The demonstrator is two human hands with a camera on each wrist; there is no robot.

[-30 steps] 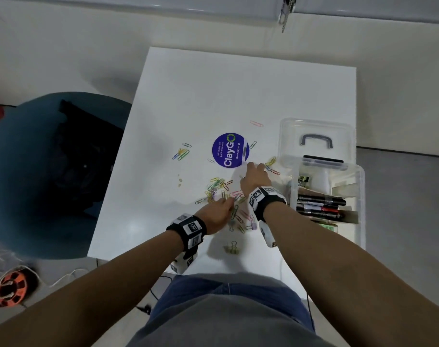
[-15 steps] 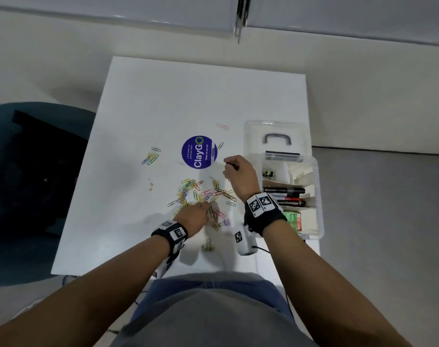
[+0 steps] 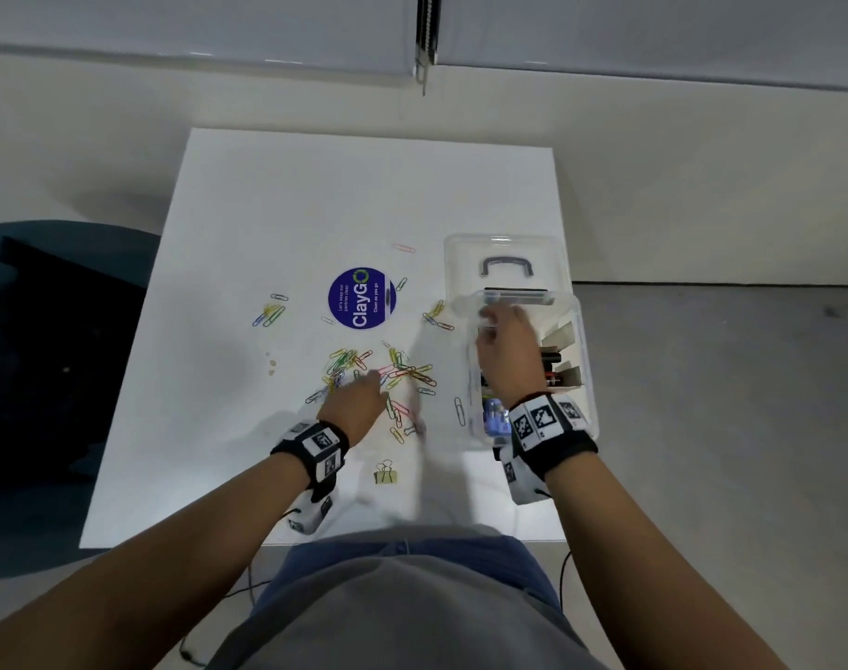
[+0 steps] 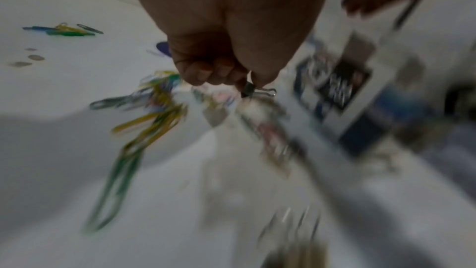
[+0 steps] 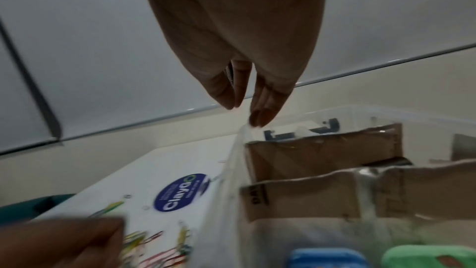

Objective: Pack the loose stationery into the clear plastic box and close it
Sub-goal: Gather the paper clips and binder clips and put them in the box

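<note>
On a white table point(image 3: 248, 195), a yellow binder clip point(image 3: 386, 474) lies near the front edge. Just beyond it, the left hand point(image 3: 356, 401) pinches a small black binder clip point(image 4: 249, 89) with curled fingers over a scatter of coloured paper clips point(image 3: 383, 369) mid-table. Along the right edge, the right hand point(image 3: 506, 350) hangs over the open clear plastic box point(image 3: 583, 374), fingers straight and together; whether it holds anything is unclear.

The clear plastic box point(image 3: 583, 379) stands open beneath the right fingers point(image 5: 260, 117), lid flung back beyond them, cardboard dividers and markers inside. Coloured paper clips point(image 3: 402, 372) lie scattered around the left fingers point(image 4: 203, 71), which pinch a small black binder clip point(image 4: 248, 89).
</note>
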